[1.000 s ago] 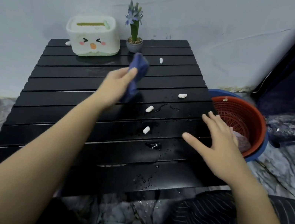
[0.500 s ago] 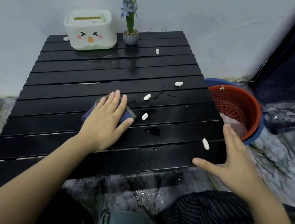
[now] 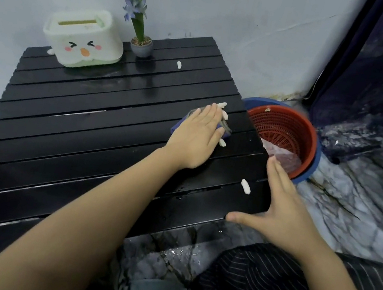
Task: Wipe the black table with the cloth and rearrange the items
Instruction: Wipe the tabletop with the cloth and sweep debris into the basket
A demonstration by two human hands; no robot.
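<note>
- While the left hand (image 3: 200, 133) presses the cloth (image 3: 178, 127) flat on the bench (image 3: 64, 139) near its right edge, its fingers (image 3: 212, 115) lie straight over the fabric, pressing rather than clutching; an open palm spreads the load for wiping.
- Cloth: blue, mostly hidden under the palm, on the slats just beside the basket (image 3: 286, 133).
- White bits (image 3: 225, 116) lie at the fingertips and one (image 3: 222, 143) by the thumb side, probably being herded toward the edge.
- Right hand (image 3: 283, 211): fingers straight and together, thumb spread, holding nothing; it stands along the bench's right edge, likely as a wall or catch for swept debris.
- One bit (image 3: 245, 186) lies near that hand; another (image 3: 179, 65) sits far back, untouched.
- Basket: red, nested in a blue basin (image 3: 314, 162) on the floor, just beside the bench, plausibly the receiver for debris.
- Box (image 3: 83, 43) and plant (image 3: 140, 35) stand at the rear by the wall, not yet rearranged.
</note>
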